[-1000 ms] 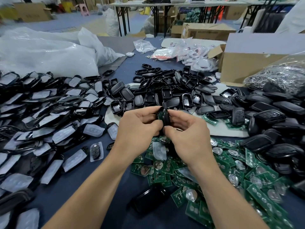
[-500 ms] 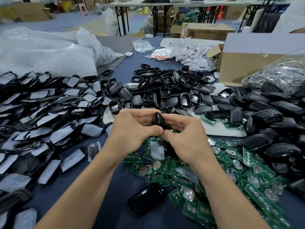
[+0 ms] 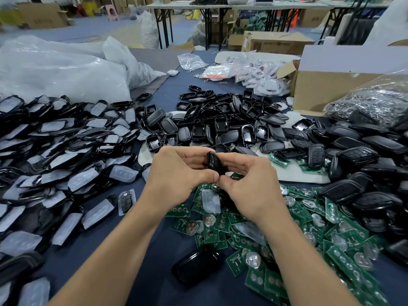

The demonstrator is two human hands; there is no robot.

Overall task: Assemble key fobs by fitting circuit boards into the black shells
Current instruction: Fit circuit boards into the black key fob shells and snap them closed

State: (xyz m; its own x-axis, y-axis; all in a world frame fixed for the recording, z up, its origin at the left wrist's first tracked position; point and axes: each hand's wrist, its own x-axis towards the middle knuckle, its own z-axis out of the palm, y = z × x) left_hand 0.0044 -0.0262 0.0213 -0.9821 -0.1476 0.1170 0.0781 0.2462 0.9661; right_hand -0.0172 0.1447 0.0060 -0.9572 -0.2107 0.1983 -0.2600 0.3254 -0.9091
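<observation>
A black key fob shell [image 3: 213, 162] stands on edge between my two hands above the table's middle. My left hand [image 3: 176, 175] grips its left side, thumb pressed near the bottom. My right hand [image 3: 249, 184] pinches its right side, and the two thumbs meet under the shell. Whether a board sits inside is hidden. Green circuit boards [image 3: 254, 235] with round coin cells lie heaped below and to the right of my hands. Open black shells [image 3: 220, 127] are piled just beyond my hands.
Shells with clear button pads [image 3: 66, 151] cover the left side. Closed black fobs [image 3: 364, 168] pile up on the right. One black fob [image 3: 196, 265] lies near the front edge. A cardboard box [image 3: 331, 85] and plastic bags [image 3: 55, 71] stand at the back.
Both hands have shifted slightly toward me and left while turning the shell; it now stands more edge-on, and the green board glimpsed a second ago is out of sight.
</observation>
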